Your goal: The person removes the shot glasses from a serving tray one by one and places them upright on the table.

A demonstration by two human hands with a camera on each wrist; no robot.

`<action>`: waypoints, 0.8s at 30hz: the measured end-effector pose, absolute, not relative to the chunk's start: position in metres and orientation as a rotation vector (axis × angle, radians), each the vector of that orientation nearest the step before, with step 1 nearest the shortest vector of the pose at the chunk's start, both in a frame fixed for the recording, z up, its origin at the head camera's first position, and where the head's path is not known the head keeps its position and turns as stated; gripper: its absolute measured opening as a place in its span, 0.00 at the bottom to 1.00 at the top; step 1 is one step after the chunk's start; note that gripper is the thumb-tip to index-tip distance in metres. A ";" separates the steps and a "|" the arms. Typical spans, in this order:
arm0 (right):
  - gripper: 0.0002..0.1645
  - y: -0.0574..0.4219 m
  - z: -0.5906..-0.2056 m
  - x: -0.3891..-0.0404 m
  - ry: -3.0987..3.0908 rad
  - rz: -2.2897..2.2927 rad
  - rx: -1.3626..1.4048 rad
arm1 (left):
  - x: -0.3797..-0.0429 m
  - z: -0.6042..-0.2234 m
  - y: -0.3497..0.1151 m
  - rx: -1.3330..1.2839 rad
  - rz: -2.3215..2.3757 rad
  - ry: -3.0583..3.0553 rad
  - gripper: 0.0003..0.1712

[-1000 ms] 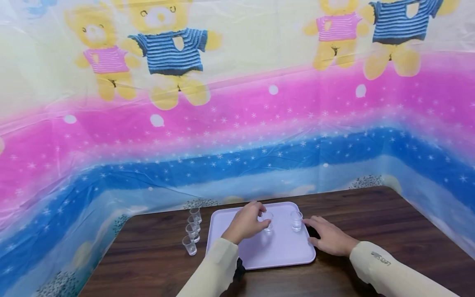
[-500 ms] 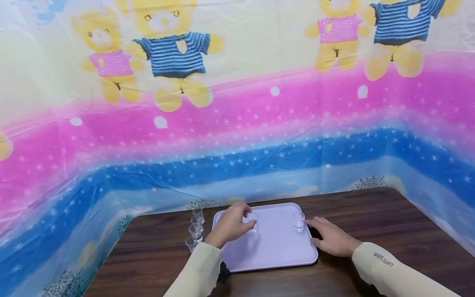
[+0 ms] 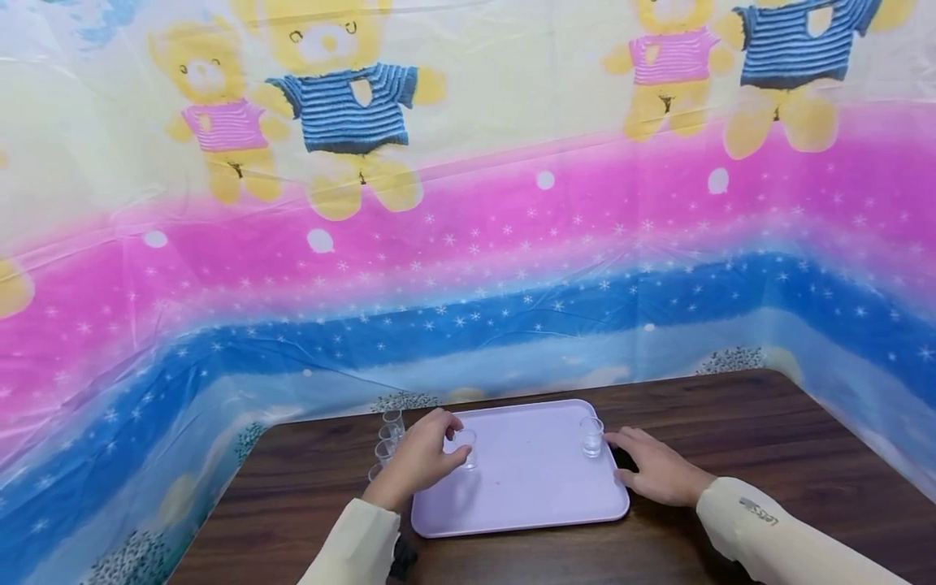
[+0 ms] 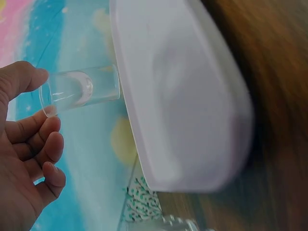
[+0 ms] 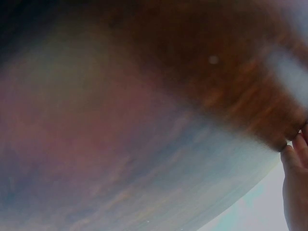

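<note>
Left hand [image 3: 420,459]: thumb and fingers pinching the rim of one clear cup [image 4: 84,88], which is sitting upright at the left part of a pale lilac tray [image 3: 530,479]; base contact not certain. Right hand [image 3: 661,469]: fingers reaching out loosely, thumb apart, resting at the tray's right edge. Second cup [image 3: 591,439]: standing on the tray, near the right fingertips. Row of cups [image 3: 384,451]: standing on the table [image 3: 746,439] left of the tray, partly hiding behind the left hand.

The head view is bright, the right wrist's heavily blurred.
</note>
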State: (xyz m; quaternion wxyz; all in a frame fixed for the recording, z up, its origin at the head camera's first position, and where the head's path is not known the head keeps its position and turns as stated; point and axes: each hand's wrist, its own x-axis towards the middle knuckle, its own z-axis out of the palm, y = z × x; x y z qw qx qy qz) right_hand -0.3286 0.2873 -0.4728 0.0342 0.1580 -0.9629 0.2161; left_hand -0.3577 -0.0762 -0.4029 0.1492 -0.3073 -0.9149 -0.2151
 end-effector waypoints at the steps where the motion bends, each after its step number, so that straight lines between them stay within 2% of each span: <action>1: 0.33 0.287 -0.473 -0.329 -2.962 0.666 0.486 | -0.356 -0.403 -0.079 -0.885 -0.621 -2.623 0.14; 13: 0.33 0.287 -0.472 -0.328 -2.962 0.680 0.504 | -0.350 -0.406 -0.103 -0.759 -0.573 -2.696 0.16; 24: 0.33 0.286 -0.471 -0.328 -2.977 0.689 0.481 | -0.341 -0.411 -0.133 -0.669 -0.580 -2.639 0.13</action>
